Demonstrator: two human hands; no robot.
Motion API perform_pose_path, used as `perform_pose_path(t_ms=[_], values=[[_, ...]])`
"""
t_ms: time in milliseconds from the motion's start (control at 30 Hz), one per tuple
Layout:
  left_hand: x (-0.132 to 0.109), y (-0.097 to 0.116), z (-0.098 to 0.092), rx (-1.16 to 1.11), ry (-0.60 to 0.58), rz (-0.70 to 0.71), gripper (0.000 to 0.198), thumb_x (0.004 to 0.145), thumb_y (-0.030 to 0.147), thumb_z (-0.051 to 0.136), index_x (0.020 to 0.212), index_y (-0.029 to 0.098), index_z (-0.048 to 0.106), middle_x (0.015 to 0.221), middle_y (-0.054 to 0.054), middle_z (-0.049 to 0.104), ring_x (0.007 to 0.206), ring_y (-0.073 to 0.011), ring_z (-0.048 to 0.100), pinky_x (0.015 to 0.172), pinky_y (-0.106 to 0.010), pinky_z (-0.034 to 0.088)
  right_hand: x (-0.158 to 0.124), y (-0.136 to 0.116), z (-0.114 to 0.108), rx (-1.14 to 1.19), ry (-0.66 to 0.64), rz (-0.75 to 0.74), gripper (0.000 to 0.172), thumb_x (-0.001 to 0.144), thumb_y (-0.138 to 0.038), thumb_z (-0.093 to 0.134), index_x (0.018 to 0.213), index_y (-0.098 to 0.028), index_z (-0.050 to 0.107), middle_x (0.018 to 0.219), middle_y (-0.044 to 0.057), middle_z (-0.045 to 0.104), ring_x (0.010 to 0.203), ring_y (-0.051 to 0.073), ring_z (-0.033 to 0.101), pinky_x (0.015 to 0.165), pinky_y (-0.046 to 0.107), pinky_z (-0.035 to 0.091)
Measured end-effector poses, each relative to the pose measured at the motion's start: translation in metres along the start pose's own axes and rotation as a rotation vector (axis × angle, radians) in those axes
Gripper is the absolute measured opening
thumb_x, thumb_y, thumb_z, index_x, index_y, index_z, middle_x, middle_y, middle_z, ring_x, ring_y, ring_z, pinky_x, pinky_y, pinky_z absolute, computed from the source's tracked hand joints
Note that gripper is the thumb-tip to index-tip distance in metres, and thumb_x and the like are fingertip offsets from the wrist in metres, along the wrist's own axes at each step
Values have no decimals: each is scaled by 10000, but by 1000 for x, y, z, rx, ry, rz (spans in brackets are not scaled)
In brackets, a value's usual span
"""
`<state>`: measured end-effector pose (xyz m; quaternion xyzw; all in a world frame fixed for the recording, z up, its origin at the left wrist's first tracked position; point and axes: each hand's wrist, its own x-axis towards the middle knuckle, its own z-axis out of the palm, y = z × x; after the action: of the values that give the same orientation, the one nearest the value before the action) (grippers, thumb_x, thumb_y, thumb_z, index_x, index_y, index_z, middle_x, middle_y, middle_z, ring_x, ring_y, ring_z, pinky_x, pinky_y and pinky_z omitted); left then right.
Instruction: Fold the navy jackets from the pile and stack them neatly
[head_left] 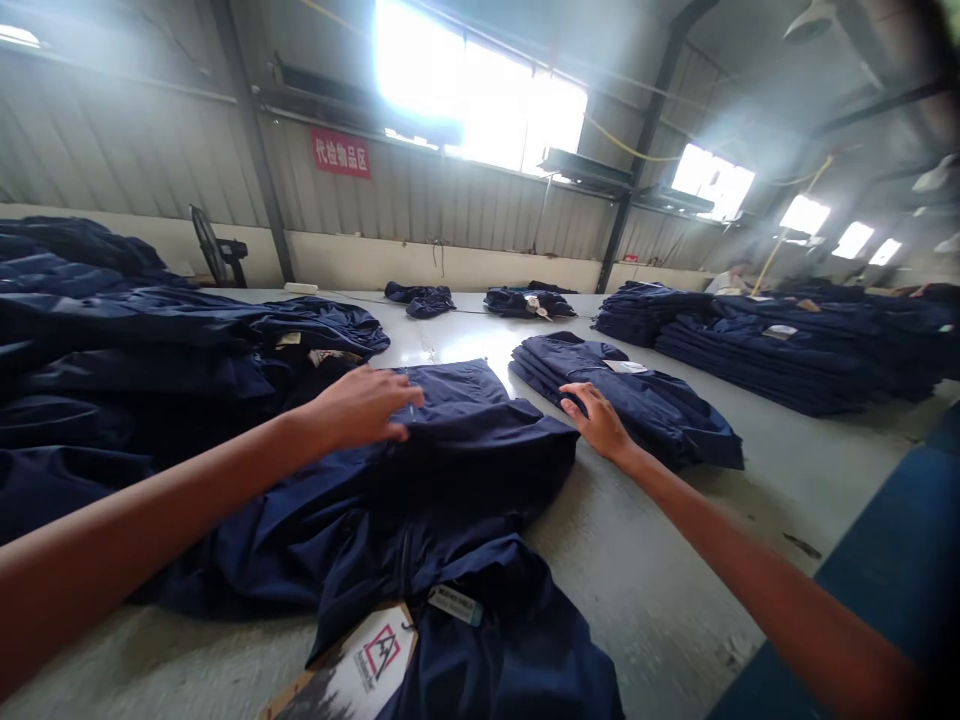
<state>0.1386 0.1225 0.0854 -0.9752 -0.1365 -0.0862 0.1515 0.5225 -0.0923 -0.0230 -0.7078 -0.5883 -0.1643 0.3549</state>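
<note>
A navy garment (450, 480) lies partly folded on the grey table (660, 560) in front of me, with a card hang tag (360, 670) at its near end. My left hand (364, 405) rests flat on the garment's folded far part, fingers stretched out. My right hand (596, 415) lies open at the garment's right edge, fingers flat, touching the near corner of a folded stack of navy garments (637, 400).
A tall heap of navy garments (135, 350) fills the left side. Long folded stacks (787, 340) run along the right. Two small bundles (480, 298) sit at the table's far end. A fan (214, 250) stands by the wall.
</note>
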Motion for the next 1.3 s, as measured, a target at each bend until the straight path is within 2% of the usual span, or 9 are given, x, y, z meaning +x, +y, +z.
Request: perform_pose_path(t_ms=[100,200,267,467,667,800,1033,1200,1300], values=[[-20,14,20,-24,-185,-42,912,738,424,903,1551,312,504,1494,-121,600,1326,-350,590,1143,-474,400,10,-7,16,61,-227,-36,515,1071,-468,323,1444,-247,602,1536,107,571,1459,261,488,1237,482,360],[-12,42,52,-206,-122,-93,684,1024,556,544,1629,278,388,1656,-120,435,1510,-317,430,1230,-476,318,18,-15,39,-75,-497,29,604,1089,-475,214,1612,-256,422,1722,64,315,1608,261,222,1296,547,197],[-5,57,76,-280,-90,-139,632,1095,548,337,1655,255,329,1705,-107,345,1577,-293,319,1272,-509,238,16,-19,55,-172,-610,72,634,1087,-489,222,1663,-240,314,1751,69,215,1626,290,118,1286,620,129],[-17,50,132,-404,-288,-279,771,1042,712,289,1676,274,274,1725,-104,251,1617,-348,175,1255,-693,8,-15,-17,82,-243,-720,71,650,1086,-496,275,1675,-222,274,1736,123,233,1613,308,167,1257,658,187],[-12,49,120,-413,-232,-243,856,1015,735,350,1676,196,273,1734,-148,211,1626,-373,88,1258,-676,-41,11,-26,67,-263,-776,51,622,1078,-534,355,1609,-220,433,1666,153,397,1578,346,287,1236,716,170],[-1,72,124,-365,-115,-245,692,1091,565,273,1675,194,266,1742,-151,193,1632,-336,89,1272,-659,-10,31,-54,77,-218,-660,-73,608,1103,-489,270,1655,-242,336,1736,102,250,1615,315,168,1265,674,119],[-17,90,142,-428,-72,-317,639,1100,528,291,1611,162,401,1678,-169,379,1581,-311,302,1289,-572,188,-15,-73,135,-161,-660,-234,564,1094,-471,299,1632,-326,384,1709,58,334,1587,311,269,1255,643,228],[-19,87,140,-525,-54,-325,622,1103,525,309,1597,164,423,1672,-151,397,1595,-313,266,1299,-575,180,-23,-58,144,-170,-616,-251,576,1075,-507,293,1624,-368,396,1696,22,359,1578,301,300,1255,626,252],[-33,77,127,-604,18,-278,588,1101,484,363,1601,179,409,1668,-132,410,1597,-271,266,1306,-492,231,-24,-50,148,-165,-592,-252,586,1063,-539,283,1619,-396,402,1689,3,371,1573,294,312,1260,624,243]])
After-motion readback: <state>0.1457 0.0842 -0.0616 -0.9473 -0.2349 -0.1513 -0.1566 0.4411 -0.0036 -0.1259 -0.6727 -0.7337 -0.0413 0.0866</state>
